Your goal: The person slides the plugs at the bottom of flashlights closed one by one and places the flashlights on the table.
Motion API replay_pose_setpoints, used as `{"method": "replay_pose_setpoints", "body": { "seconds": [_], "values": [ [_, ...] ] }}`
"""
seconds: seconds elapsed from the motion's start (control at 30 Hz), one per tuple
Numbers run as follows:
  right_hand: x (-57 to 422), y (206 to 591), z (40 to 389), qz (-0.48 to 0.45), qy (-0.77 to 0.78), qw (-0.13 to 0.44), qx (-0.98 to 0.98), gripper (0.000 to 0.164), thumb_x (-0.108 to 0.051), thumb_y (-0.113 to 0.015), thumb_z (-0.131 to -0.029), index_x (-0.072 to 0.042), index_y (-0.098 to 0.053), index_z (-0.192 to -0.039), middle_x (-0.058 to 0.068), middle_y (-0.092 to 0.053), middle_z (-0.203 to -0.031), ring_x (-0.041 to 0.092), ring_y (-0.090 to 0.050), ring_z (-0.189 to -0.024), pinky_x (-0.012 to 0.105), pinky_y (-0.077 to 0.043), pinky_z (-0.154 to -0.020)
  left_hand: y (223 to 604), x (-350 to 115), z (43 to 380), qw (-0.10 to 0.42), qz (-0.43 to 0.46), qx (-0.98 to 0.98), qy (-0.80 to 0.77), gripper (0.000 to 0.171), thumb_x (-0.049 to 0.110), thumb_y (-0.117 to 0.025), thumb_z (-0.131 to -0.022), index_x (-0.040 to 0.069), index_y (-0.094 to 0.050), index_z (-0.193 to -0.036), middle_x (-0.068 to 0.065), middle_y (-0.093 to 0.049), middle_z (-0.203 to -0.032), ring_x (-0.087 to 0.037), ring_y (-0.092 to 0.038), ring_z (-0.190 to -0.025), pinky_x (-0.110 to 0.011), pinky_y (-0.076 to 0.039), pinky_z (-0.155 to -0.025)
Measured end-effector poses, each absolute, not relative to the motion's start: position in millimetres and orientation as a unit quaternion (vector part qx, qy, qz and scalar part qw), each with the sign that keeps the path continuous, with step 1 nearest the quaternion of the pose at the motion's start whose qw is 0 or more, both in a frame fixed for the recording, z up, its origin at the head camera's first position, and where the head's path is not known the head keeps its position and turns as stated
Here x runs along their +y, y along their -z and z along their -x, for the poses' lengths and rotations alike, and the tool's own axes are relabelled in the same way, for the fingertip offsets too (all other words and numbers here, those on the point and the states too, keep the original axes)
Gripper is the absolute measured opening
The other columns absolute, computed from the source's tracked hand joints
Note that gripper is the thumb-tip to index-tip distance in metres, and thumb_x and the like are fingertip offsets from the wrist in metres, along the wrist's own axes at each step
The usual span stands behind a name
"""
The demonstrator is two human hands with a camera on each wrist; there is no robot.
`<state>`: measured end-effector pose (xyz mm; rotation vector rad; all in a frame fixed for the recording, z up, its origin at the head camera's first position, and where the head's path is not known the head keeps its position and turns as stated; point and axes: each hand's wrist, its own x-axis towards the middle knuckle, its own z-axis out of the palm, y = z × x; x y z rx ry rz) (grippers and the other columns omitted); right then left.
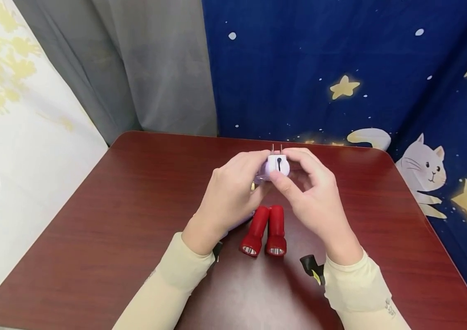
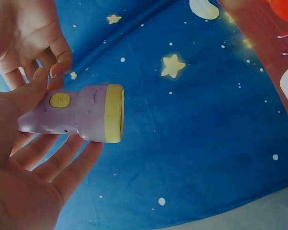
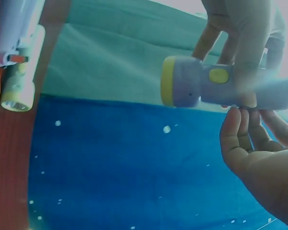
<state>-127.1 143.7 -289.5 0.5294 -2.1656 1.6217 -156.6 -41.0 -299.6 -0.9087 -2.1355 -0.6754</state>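
Note:
A purple flashlight (image 2: pixel 91 112) with a yellow rim and a yellow button is held above the table. Its pale tail end (image 1: pixel 277 166) faces the head camera, with two metal plug prongs (image 1: pixel 276 149) sticking out upward and a small black slot. My left hand (image 1: pixel 233 188) grips the body, thumb beside the button and fingers beneath in the left wrist view. At the tail end, my right hand (image 1: pixel 316 197) pinches it, thumb on the end face and fingers near the prongs. Below the hands, two red flashlights (image 1: pixel 275 231) lie side by side, lenses toward me.
Partly hidden behind my left forearm is a purple object (image 1: pixel 239 224) on the brown table (image 1: pixel 93 238). A pale yellow-green flashlight (image 3: pixel 19 88) shows at the left of the right wrist view. Blue star-patterned curtain (image 1: pixel 299 68) and grey curtain (image 1: pixel 167 68) hang behind the table.

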Motion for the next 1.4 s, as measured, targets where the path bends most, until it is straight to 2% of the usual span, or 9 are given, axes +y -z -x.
{"method": "replay_pose_setpoints", "body": {
  "seconds": [0.2,0.43,0.57,0.7,0.83,0.97,1.2,1.4],
  "values": [
    [139.9,282.4,118.2,-0.241,-0.590,0.231,-0.735,0.025,0.004,-0.067,-0.098,0.007,-0.071,-0.122,-0.005,-0.071,-0.121,0.013,-0.072,-0.099,0.017,-0.060,-0.089,292.4,-46.4,152.0,0.377,0.379,-0.801,0.270,0.034,0.006,-0.077,-0.092,0.003,-0.069,-0.125,-0.011,-0.075,-0.121,-0.022,-0.071,-0.116,-0.036,-0.064,-0.098],
    [134.7,279.0,106.6,-0.232,-0.620,0.241,-0.709,0.021,0.008,-0.068,-0.095,0.009,-0.073,-0.116,0.000,-0.072,-0.117,0.013,-0.069,-0.087,0.017,-0.060,-0.082,288.8,-48.1,150.8,0.413,0.408,-0.772,0.259,0.025,-0.003,-0.066,-0.092,0.002,-0.071,-0.117,-0.010,-0.077,-0.119,-0.022,-0.073,-0.114,-0.033,-0.063,-0.099],
    [129.6,279.4,103.3,-0.210,-0.623,0.224,-0.720,0.022,0.007,-0.069,-0.095,0.006,-0.072,-0.117,-0.001,-0.070,-0.119,0.012,-0.068,-0.077,0.017,-0.059,-0.070,289.9,-49.6,154.0,0.422,0.412,-0.769,0.246,0.028,-0.009,-0.056,-0.091,0.003,-0.070,-0.112,-0.009,-0.077,-0.115,-0.021,-0.073,-0.111,-0.033,-0.064,-0.095],
    [126.6,278.5,100.6,-0.196,-0.658,0.187,-0.703,0.022,0.006,-0.069,-0.097,0.007,-0.069,-0.119,0.004,-0.068,-0.123,0.015,-0.069,-0.068,0.024,-0.060,-0.059,291.0,-48.9,155.8,0.432,0.416,-0.762,0.245,0.023,-0.007,-0.061,-0.091,0.002,-0.070,-0.110,-0.009,-0.078,-0.113,-0.022,-0.073,-0.110,-0.032,-0.064,-0.097],
    [127.2,276.0,99.3,-0.184,-0.696,0.151,-0.677,0.022,0.007,-0.068,-0.097,0.006,-0.067,-0.120,0.012,-0.065,-0.127,0.022,-0.075,-0.073,0.035,-0.066,-0.062,290.7,-47.1,155.6,0.445,0.420,-0.752,0.245,0.019,0.002,-0.073,-0.093,0.002,-0.071,-0.112,-0.010,-0.078,-0.112,-0.023,-0.075,-0.112,-0.032,-0.062,-0.101],
    [127.8,275.4,98.9,-0.185,-0.721,0.131,-0.655,0.022,0.011,-0.067,-0.096,0.003,-0.069,-0.117,0.015,-0.063,-0.128,0.024,-0.079,-0.084,0.044,-0.068,-0.067,288.9,-45.9,153.9,0.460,0.418,-0.745,0.241,0.020,0.005,-0.073,-0.094,0.001,-0.072,-0.114,-0.010,-0.079,-0.112,-0.024,-0.075,-0.115,-0.031,-0.060,-0.104],
    [129.8,271.3,93.7,-0.196,-0.738,0.126,-0.634,0.022,0.014,-0.068,-0.094,0.006,-0.072,-0.113,0.017,-0.064,-0.126,0.027,-0.079,-0.088,0.042,-0.068,-0.069,286.5,-41.9,150.6,0.484,0.429,-0.725,0.236,0.019,0.002,-0.070,-0.095,-0.003,-0.074,-0.113,-0.013,-0.079,-0.112,-0.026,-0.077,-0.114,-0.031,-0.058,-0.108],
    [130.7,268.4,90.5,-0.205,-0.750,0.117,-0.617,0.023,0.016,-0.068,-0.092,0.005,-0.074,-0.112,0.019,-0.063,-0.125,0.027,-0.076,-0.078,0.039,-0.067,-0.066,286.2,-41.8,148.5,0.497,0.428,-0.719,0.229,0.021,0.000,-0.070,-0.094,-0.004,-0.075,-0.115,-0.014,-0.080,-0.113,-0.027,-0.077,-0.113,-0.032,-0.058,-0.108]
  ]
}}
